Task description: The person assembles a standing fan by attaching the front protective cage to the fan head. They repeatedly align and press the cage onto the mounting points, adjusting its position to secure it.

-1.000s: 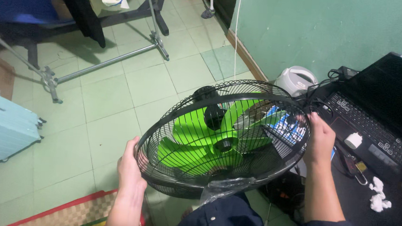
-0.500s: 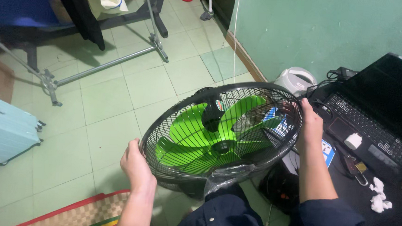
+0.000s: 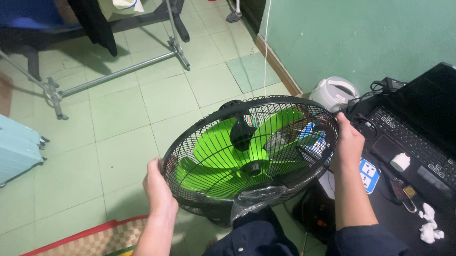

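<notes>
- Head view: left hand and right hand each grip the black fan cage rim, opposite sides.
- Green blades between grips; keep both holds even, cage level.

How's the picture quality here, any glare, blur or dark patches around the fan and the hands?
Head view: even, soft indoor light; the fan cage, left hand and right hand are fairly sharp. Faint sheen on the clear plastic wrap under the cage. The laptop and desk at right are dim; wide-lens stretching shows at the frame edges.
</notes>
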